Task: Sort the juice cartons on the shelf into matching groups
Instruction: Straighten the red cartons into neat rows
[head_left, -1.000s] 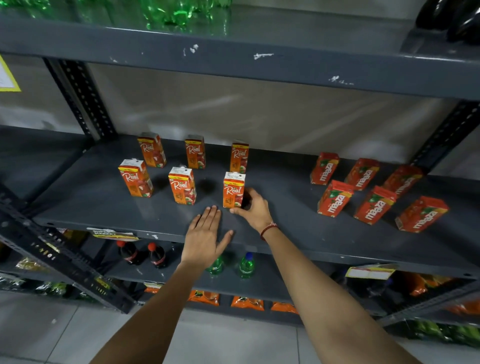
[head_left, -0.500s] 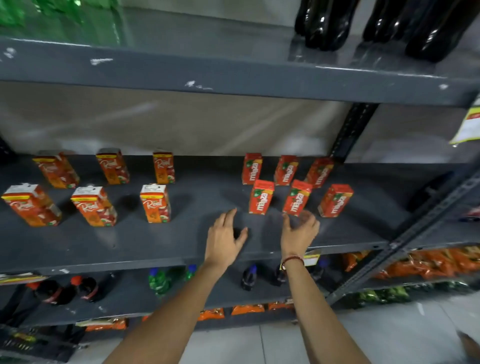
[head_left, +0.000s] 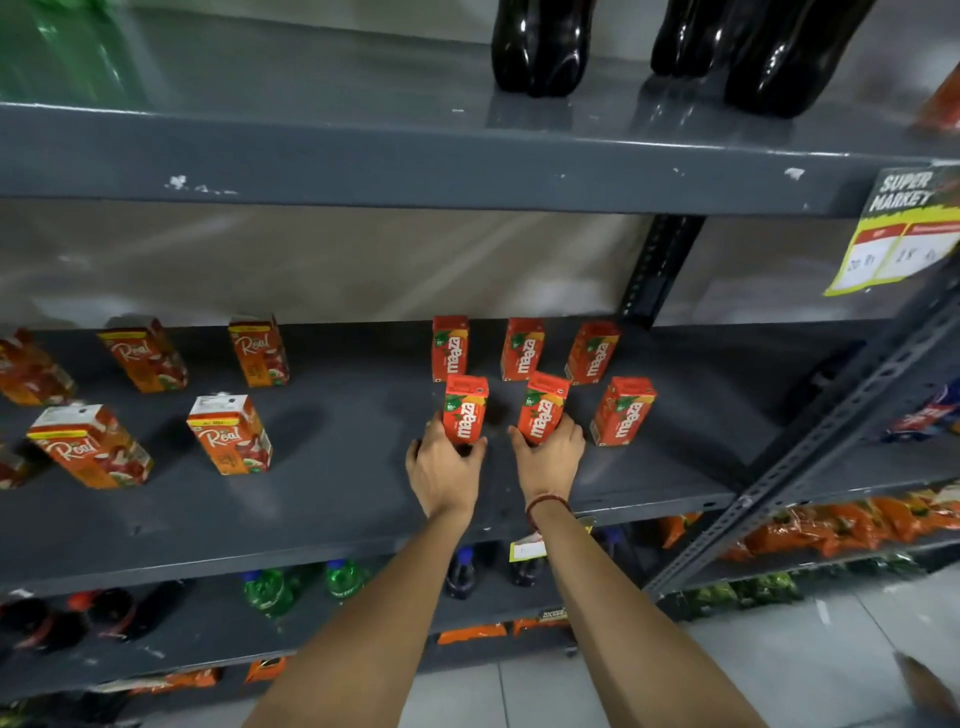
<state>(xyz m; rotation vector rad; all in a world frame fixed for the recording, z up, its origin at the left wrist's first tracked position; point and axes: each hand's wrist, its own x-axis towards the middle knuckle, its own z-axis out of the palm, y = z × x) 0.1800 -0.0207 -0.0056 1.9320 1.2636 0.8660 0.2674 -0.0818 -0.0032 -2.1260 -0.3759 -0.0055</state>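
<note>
We reach both arms forward over the shelf (head_left: 337, 499), wrists nearly level. Our left hand (head_left: 441, 470) wraps the base of a Maaza carton (head_left: 465, 410), thumb on one side and fingers on the other, so that grip is closed around it. Our right hand (head_left: 550, 460), with a red thread at the wrist, closes the same way on a second Maaza carton (head_left: 543, 408) just beside the first. Both cartons stand upright on the shelf, red with orange corners and white lettering.

Just right of the right grip stands a third front carton (head_left: 623, 411); behind the grips, three more Maaza cartons (head_left: 522, 349) form a back row. Well to the left of the left grip stand the Real cartons (head_left: 231, 434), orange with white tops, apart from the Maaza group.

The shelf is dark grey metal, scuffed. Dark bottles (head_left: 540, 47) sit on the shelf above, and a yellow price tag (head_left: 898, 234) hangs at right.
</note>
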